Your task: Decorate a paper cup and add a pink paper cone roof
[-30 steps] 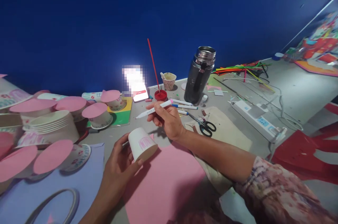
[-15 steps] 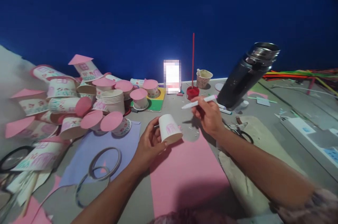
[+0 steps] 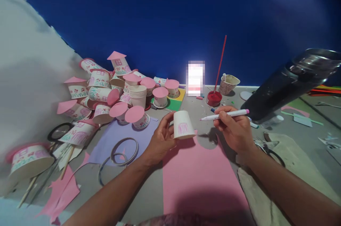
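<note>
My left hand is closed round a white paper cup, held upside down above a pink paper sheet. A pink door-like shape is drawn on the cup's side. Between the fingertips of my right hand lies a white felt-tip pen with a pink end. Its tip points left toward the cup, with a gap between them. Beyond the hands stands a red pot with a thin red stick in it.
Many decorated cups with pink paper roofs crowd the left, beside a stack of plain cups. Tape rings lie on purple paper. A tilted-looking dark flask, scissors and beige cloth are right. A bright, blurred screen stands behind.
The view has turned left, so the scene sits further right. The cup in my left hand is now more upright, its drawing facing me. The pen remains in my right hand.
</note>
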Motion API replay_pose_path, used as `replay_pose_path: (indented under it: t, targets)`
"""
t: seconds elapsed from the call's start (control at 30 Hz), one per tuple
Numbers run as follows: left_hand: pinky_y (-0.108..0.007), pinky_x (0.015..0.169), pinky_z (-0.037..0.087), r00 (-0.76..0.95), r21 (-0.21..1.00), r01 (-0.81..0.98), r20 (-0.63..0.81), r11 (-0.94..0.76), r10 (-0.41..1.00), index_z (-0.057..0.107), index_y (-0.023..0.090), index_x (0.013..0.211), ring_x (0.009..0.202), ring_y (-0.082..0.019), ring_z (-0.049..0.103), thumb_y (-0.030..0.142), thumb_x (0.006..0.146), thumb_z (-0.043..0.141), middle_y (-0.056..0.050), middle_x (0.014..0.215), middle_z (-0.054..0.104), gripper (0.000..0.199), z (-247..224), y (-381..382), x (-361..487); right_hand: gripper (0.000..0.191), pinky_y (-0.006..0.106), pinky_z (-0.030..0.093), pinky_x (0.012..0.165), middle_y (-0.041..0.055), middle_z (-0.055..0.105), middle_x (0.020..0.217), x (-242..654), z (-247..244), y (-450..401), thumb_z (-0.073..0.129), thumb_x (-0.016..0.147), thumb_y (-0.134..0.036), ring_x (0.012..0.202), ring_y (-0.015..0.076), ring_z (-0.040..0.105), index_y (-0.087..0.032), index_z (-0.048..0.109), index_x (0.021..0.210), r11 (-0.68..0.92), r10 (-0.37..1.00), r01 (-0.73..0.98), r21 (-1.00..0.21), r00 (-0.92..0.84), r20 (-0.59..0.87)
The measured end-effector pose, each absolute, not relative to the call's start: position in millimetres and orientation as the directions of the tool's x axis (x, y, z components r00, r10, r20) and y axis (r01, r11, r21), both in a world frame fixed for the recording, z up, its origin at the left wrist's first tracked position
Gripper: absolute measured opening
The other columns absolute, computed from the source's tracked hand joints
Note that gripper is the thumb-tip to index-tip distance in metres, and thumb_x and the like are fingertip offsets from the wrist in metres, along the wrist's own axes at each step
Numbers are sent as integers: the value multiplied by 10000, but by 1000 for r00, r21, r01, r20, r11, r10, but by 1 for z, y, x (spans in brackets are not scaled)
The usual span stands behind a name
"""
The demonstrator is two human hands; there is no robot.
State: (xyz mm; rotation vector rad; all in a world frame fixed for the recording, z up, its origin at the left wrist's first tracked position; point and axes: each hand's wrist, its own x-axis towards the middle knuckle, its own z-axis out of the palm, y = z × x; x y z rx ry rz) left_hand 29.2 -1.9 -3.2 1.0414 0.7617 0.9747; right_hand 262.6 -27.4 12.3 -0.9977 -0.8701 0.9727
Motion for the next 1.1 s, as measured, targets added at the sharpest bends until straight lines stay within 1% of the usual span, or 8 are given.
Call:
replay_pose_path:
  t: [0.17,0.33,0.47,0.57,0.67,0.77,0.93,1.1]
  targets:
    - [-332,972,541,420,948,-272,-34,162,907,551,290,1349,1261,-258,619,128,654,871,-96,1469,567,782,3,-8,34,238,279,467,492,46,798,852,263,10,-31,719,948,-438,528,129,578,-250,767,1086,257,943,-29,-966,226,244]
    - [-336,969,541,451,940,-282,-45,191,891,523,306,1363,1286,-266,617,117,684,834,-93,1491,556,770,2,-9,34,284,357,607,767,67,818,1070,263,15,-35,776,889,-313,909,230,759,-270,737,1167,318,938,251,-914,60,342]
    - [-322,947,540,465,951,-274,3,141,885,478,304,1390,1230,-242,643,76,692,781,-93,1417,609,794,-5,-9,33,296,354,603,779,70,811,1100,264,12,-36,739,916,-279,862,205,751,-272,694,1209,360,923,321,-876,15,385]
    - [-312,947,533,480,957,-269,33,112,877,471,300,1400,1229,-236,639,65,702,755,-91,1402,613,789,-8,-9,32,470,342,591,727,86,775,1222,266,9,-35,828,853,-329,818,194,718,-291,652,1287,363,929,323,-874,-52,367]
    - [-326,954,537,503,954,-268,21,133,864,478,307,1409,1258,-256,623,67,704,754,-95,1455,573,794,-8,-9,32,712,385,585,802,117,722,1338,268,8,-34,929,737,-415,977,259,716,-298,617,1367,398,917,370,-840,-138,374]
    - [-335,969,540,509,953,-270,19,138,861,491,315,1410,1255,-255,616,72,703,762,-94,1527,504,795,-7,-10,32,853,417,573,841,147,698,1352,268,9,-32,960,672,-469,1108,330,681,-274,597,1419,441,898,472,-764,-229,377]
    - [-392,1031,534,542,959,-242,7,148,841,457,306,1443,1290,-277,605,73,705,742,-113,1580,470,825,-6,-10,30,838,356,544,662,172,691,1295,267,7,-30,913,737,-473,916,277,665,-232,557,1456,476,879,564,-675,-312,360]
    - [-475,1167,453,530,998,-25,68,-64,846,384,310,1554,1498,-344,427,36,696,685,-105,1651,397,949,-2,-6,19,825,405,558,784,145,687,1272,268,3,-29,898,771,-461,1019,301,647,-250,516,1471,525,851,572,-630,-345,395]
